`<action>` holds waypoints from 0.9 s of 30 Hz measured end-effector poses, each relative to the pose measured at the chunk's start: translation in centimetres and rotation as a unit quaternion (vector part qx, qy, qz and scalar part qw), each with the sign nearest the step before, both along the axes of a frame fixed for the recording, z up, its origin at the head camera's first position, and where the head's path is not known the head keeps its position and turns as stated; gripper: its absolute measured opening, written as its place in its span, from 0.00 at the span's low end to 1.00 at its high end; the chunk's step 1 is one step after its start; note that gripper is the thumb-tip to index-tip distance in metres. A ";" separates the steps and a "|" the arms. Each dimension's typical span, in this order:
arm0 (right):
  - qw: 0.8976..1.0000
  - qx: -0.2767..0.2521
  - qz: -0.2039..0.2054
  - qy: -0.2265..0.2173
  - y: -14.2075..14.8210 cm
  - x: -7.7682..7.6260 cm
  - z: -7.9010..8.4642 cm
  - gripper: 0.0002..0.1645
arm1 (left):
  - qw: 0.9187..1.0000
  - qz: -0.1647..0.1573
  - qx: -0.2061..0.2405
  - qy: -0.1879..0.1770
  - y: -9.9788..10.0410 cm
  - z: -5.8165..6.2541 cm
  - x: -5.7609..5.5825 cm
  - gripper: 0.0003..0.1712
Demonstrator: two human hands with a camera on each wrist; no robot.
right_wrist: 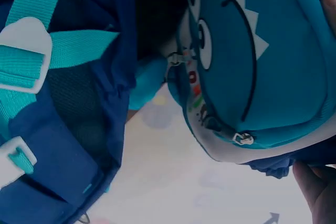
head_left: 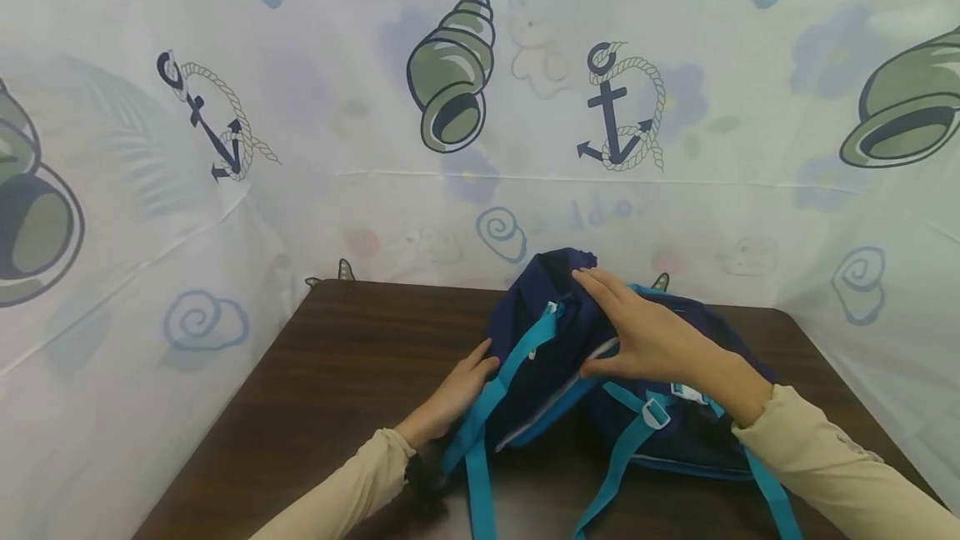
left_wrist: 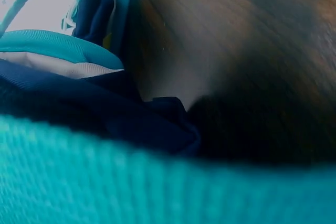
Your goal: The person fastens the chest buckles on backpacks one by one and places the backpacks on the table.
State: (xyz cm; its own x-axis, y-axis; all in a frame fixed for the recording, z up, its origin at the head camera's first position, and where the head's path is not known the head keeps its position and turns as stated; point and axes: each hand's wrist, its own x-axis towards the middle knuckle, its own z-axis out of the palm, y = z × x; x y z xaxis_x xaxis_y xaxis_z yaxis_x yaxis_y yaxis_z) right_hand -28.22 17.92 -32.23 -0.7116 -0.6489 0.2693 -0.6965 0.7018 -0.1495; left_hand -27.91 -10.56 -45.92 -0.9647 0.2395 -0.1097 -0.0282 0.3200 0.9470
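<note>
A navy backpack with teal straps is tilted between the two hands. My right hand grips its upper right part, fingers over the top and thumb lower on the near side. Against its left side rests my left hand, fingers fairly straight, partly behind a teal strap. In the right wrist view, this backpack's front pocket shows a cartoon face with white teeth. To the right, a second navy backpack lies on the table, its buckled straps facing up. A blurred teal strap fills the lower left wrist view.
Both backpacks are on or above a dark wooden table. Loose teal straps trail toward its near edge. A pale curtain printed with shells and anchors surrounds the table at the back and sides.
</note>
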 end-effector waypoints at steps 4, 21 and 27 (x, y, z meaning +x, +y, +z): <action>1.000 -0.008 0.010 0.007 -0.6 -0.1 -0.8 0.71 | 1.000 0.010 -0.005 0.011 -0.9 0.2 0.2 0.36; 0.999 -0.032 0.034 -0.018 -3.7 -0.3 -5.3 0.64 | 0.983 0.059 -0.167 0.049 -7.0 1.0 0.2 0.34; 0.997 -0.043 0.030 -0.049 -4.9 -0.2 -7.9 0.65 | 0.970 0.047 -0.228 0.062 -8.9 1.4 0.1 0.33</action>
